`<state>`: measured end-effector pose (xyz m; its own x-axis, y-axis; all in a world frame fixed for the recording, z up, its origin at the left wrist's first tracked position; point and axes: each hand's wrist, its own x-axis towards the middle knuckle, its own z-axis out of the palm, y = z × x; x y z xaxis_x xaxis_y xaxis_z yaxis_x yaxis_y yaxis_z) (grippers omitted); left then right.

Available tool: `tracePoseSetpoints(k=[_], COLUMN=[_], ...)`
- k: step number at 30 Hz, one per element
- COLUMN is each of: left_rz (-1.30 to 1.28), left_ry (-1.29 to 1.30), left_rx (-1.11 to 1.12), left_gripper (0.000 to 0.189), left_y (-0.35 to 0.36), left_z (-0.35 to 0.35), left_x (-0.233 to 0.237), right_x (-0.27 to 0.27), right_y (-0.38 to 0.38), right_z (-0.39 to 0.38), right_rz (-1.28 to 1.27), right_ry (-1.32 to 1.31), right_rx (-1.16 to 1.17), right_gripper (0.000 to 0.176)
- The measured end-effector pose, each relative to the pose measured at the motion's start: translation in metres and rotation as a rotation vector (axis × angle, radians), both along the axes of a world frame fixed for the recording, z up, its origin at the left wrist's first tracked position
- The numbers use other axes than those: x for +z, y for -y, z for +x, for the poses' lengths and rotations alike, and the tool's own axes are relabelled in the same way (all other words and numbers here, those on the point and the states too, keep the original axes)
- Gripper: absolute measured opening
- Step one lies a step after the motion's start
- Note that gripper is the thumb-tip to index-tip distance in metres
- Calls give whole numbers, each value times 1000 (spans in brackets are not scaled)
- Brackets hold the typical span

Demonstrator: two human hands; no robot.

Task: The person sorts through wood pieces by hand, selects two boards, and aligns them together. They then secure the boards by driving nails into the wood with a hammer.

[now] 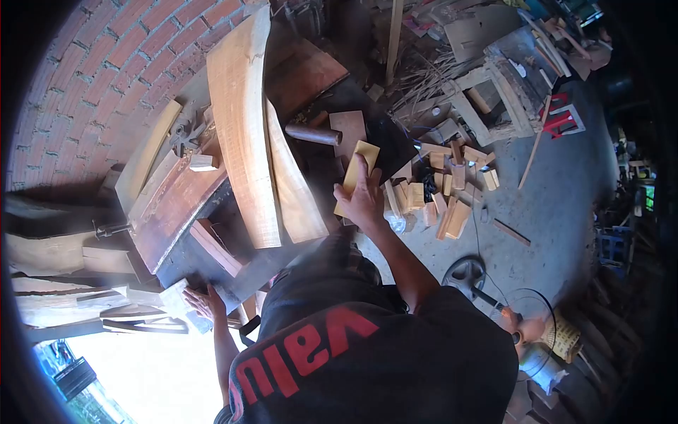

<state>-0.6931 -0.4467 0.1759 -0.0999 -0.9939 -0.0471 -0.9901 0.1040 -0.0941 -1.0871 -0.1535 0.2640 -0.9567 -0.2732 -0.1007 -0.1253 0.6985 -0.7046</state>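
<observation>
My right hand (365, 200) is closed round a small yellowish wooden block (365, 154), thumb and fingers along its sides, over the dark workbench (282, 258). Just beyond the block lies a flat brown board (348, 124), and a dark rounded wooden piece (314, 134) is to its left. My left hand (205, 302) has its fingers stretched out beside a pale, flat-looking piece (182, 300) at the bench's near left corner. Between my hands, a long pale plank (244, 134) and a narrower curved plank (291, 184) lie across the bench.
Several wood offcuts (452, 184) are heaped on the concrete floor (544, 205) at right. Behind them stands a wooden frame (487, 106). A fan (466, 272) is by my right side, with a cable nearby. A brick wall (106, 78) rises at left.
</observation>
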Motion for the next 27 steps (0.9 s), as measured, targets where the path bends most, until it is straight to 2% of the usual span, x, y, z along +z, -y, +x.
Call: tracePoseSetpoints(k=[4, 6, 7, 8, 9, 11, 13, 15, 17, 18, 20, 21, 22, 24, 25, 27], left_rz=[-16, -20, -23, -27, 73, 168, -29, -130, 3, 76, 169, 189, 185, 350, 345, 544], left_ry=[-96, -79, -60, -64, -55, -38, -259, -400, -627, -547, -420, -374, -378, -106, -111, 98], left_rx=[-34, -30, -35, -34, 53, 137, -167, -475, -815, -1007, -1383, -1569, -1560, -1712, -1710, -1704], left_gripper=[88, 87, 86, 86, 81, 77, 64, 52, 49, 48, 45, 44, 44, 48, 48, 54], left_y=[15, 19, 21, 17, 8, -8, -24, -70, -103, -118, -138, -143, -146, -149, -147, -144], left_z=[17, 23, 23, 12, -10, -50, -85, -157, -215, -239, -279, -294, -305, -323, -328, -335], left_x=[-22, -25, -28, -16, 13, 40, 46, 82, 104, 117, 124, 123, 121, 120, 122, 139], right_x=[-16, -19, -20, -8, -1, -2, 1, 5, 0, -2, -5, -2, 2, 5, 4, -3], right_y=[-20, -32, -36, -39, -41, -44, -43, -40, -36, -33, -27, -25, -23, -20, -20, -22], right_z=[-5, -12, -13, -15, -17, -23, -34, -44, -52, -55, -59, -58, -57, -54, -50, -44], right_rz=[-106, -385, -388, -452, -517, -530, -523, -557, -541, -541, -428, -428, -361, -295, -220, -145], right_ry=[-11, -47, -51, 54, 162, 125, 65, 107, 76, 77, -174, -175, -183, -199, -235, -270], right_rx=[24, 92, 96, 67, 35, 21, 0, 0, 14, 26, 113, 123, 119, 118, 131, 143], right_gripper=[70, 67, 67, 68, 68, 66, 66, 66, 67, 67, 65, 65, 64, 62, 61, 60])
